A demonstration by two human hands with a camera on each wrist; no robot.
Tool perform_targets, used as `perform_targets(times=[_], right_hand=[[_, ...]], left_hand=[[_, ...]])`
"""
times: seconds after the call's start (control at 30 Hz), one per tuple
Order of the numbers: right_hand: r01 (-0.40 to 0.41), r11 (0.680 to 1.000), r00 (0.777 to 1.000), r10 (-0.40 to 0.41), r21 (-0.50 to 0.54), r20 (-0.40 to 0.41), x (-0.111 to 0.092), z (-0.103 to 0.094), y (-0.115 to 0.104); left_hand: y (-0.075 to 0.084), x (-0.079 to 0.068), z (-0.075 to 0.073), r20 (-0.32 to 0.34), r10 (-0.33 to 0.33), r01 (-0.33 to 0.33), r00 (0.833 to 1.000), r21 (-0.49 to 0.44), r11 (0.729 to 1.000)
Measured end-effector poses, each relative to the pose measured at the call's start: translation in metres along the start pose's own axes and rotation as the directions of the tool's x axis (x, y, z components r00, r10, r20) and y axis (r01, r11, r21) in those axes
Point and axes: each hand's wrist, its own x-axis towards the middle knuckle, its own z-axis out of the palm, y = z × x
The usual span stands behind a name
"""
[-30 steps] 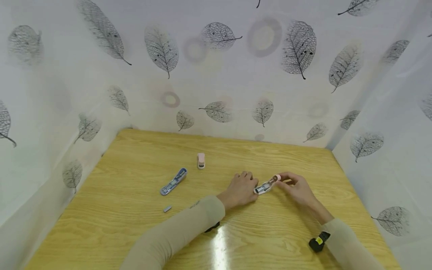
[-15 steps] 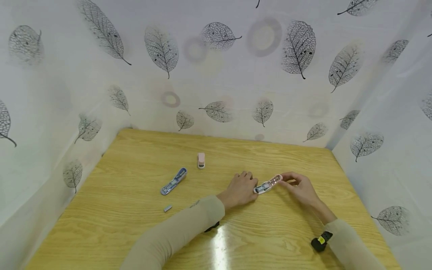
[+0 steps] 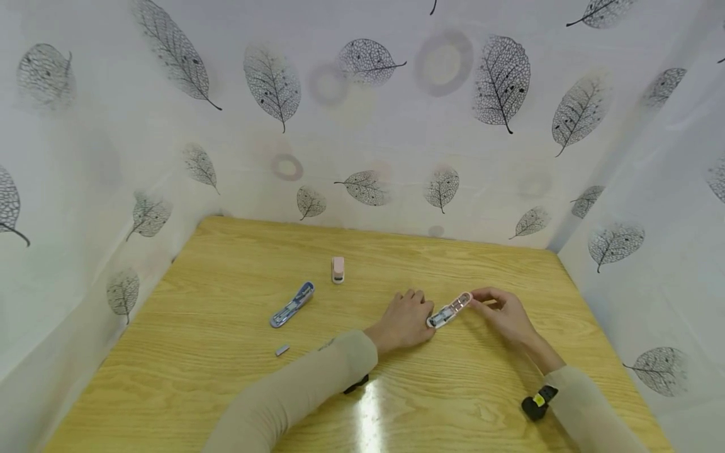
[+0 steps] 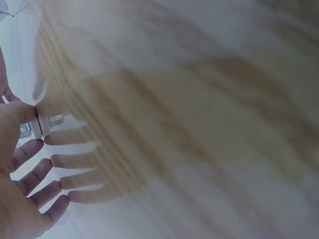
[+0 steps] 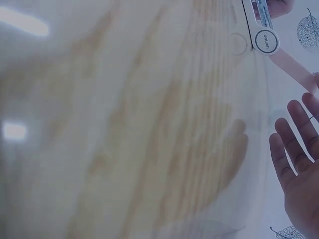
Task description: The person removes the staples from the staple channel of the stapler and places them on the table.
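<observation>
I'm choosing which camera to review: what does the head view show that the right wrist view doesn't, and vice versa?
Only the head view: the blue stapler, the closed pink stapler and the small grey bar.

Only the right wrist view: the round lettered badge on the held stapler, and the palm of the right hand.

Both: the held stapler, the right hand, part or all of the left hand, and the leaf-print sheet.

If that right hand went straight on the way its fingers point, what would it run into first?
Most likely the opened pink-and-white stapler: the right hand's fingertips are right at its pink end. How squarely they'd meet it is unclear, since depth is hard to judge.
</observation>
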Motion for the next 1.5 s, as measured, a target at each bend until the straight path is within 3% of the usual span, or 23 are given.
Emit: perform_targets(times=[0.2, 0.57, 0.87, 1.1, 1.3, 1.5], right_hand=[[-0.027, 0.999, 1.0, 0.028, -0.021, 0.015, 0.005, 0.0, -0.004], [-0.006, 1.0, 1.0, 0.006, -0.011, 0.019, 0.014, -0.001, -0.006], [-0.027, 1.0, 0.999, 0.028, -0.009, 0.026, 0.017, -0.002, -0.007], [-0.035, 0.999, 0.999, 0.034, 0.033, 0.032, 0.013, -0.004, -0.007], [-0.129, 0.988, 0.992, 0.127, 0.09, 0.023, 0.004, -0.01, -0.013], [-0.264, 0.933, 0.964, 0.253, 0.243, 0.078, -0.005, -0.017, -0.029]], left_hand=[[0.002, -0.001, 0.001, -0.002, -0.002, 0.002, 1.0, 0.005, 1.0], [0.01, 0.004, 0.006, -0.02, 0.042, -0.041, 0.999, 0.039, 0.998], [0.014, 0.008, 0.005, 0.026, 0.019, -0.021, 0.999, 0.045, 0.999], [0.015, 0.008, 0.006, 0.026, 0.015, -0.017, 1.0, 0.044, 0.999], [0.015, 0.007, 0.006, 0.008, 0.014, -0.015, 1.0, 0.034, 0.999], [0.015, 0.007, 0.006, 0.012, 0.01, -0.011, 1.0, 0.028, 1.0]])
